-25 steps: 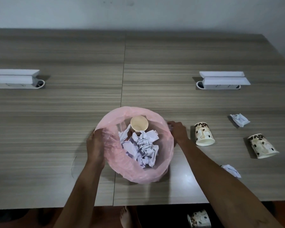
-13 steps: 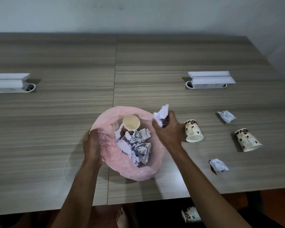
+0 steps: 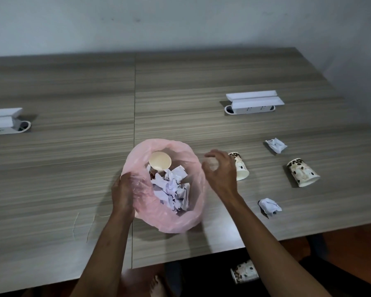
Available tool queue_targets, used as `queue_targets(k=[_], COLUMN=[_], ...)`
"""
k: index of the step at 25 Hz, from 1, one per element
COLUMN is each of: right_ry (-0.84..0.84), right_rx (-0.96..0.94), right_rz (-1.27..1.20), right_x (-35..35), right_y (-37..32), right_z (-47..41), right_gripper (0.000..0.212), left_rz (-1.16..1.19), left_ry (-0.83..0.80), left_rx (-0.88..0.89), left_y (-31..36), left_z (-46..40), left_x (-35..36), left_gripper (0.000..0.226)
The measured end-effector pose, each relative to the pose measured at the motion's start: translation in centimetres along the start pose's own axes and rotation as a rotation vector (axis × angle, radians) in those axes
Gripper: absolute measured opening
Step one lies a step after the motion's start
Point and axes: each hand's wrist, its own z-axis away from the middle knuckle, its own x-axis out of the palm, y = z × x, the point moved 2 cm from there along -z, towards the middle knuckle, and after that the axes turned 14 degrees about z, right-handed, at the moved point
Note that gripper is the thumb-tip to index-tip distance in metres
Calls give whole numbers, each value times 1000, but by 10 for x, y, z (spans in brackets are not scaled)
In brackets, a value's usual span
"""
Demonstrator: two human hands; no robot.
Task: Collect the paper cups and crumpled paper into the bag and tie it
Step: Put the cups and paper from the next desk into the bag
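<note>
A pink plastic bag (image 3: 180, 221) stands open on the wooden table (image 3: 73, 168) near its front edge. Inside lie a paper cup (image 3: 160, 160) and several crumpled papers (image 3: 171, 187). My left hand (image 3: 124, 189) grips the bag's left rim. My right hand (image 3: 220, 172) hovers just right of the bag's rim, fingers loosely curled and apart, nothing visible in them. Right behind it a patterned paper cup (image 3: 241, 169) lies on its side. A second cup (image 3: 302, 172) lies farther right. One crumpled paper (image 3: 275, 145) sits behind the cups, another (image 3: 269, 205) in front of them.
Two white socket boxes with raised lids sit on the table, one at the right back (image 3: 253, 102), one at the left edge (image 3: 4, 121). A third patterned cup (image 3: 243, 272) lies on the floor below the table's front edge, near a bare foot (image 3: 156, 286).
My right hand picked up a crumpled paper beside the bag, lifted it over the rim, and now hangs without it. The left hand has kept its hold on the bag.
</note>
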Motion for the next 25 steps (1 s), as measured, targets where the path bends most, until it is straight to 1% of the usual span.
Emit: queue_targets(k=[1,3,5,8,10,12,14,16,17,19,21,23,25], right_ry=[2,-76,-154,-362,-445,-406,-296,-148,-77,5,-7,-123,-359], right_rx=[61,211,312,378,390,361,403,454,447,336,148,-20,-153], right_rz=[71,192,291,427,423,316,119,-74,-164,-313,-399,-393,-257], right_x=[-1,1,5,12,18,22,19,13,9,1,-5,-2,12], right_y=[14,38,63,98,114,122,117,99,84,48,10,-20,-41], right_z=[-7,-16,-21,-23,-23,-21,-18,-21,-24,-29,-30,-22,-6], right_gripper=[26,40,52,63,64,61,55,49,46,42,43,49,55], left_rz=[1,-2,-15,-30,-34,-27,-38,-44,-43,-35,-24,-21,-6], left_ry=[-10,-19,-27,-33,-38,-60,-53,-19,-6,15,24,27,29], left_rx=[3,17,38,70,99,123,139,158,162,149,130,126,124], left_y=[0,1,4,10,13,16,18,19,20,20,18,16,15], left_z=[1,3,4,3,1,-1,-3,-7,-9,-13,-15,-15,-15], left_x=[2,3,3,1,-1,0,0,-2,-3,-6,-7,-7,-7], left_gripper=[13,14,15,16,14,15,17,18,18,18,19,19,17])
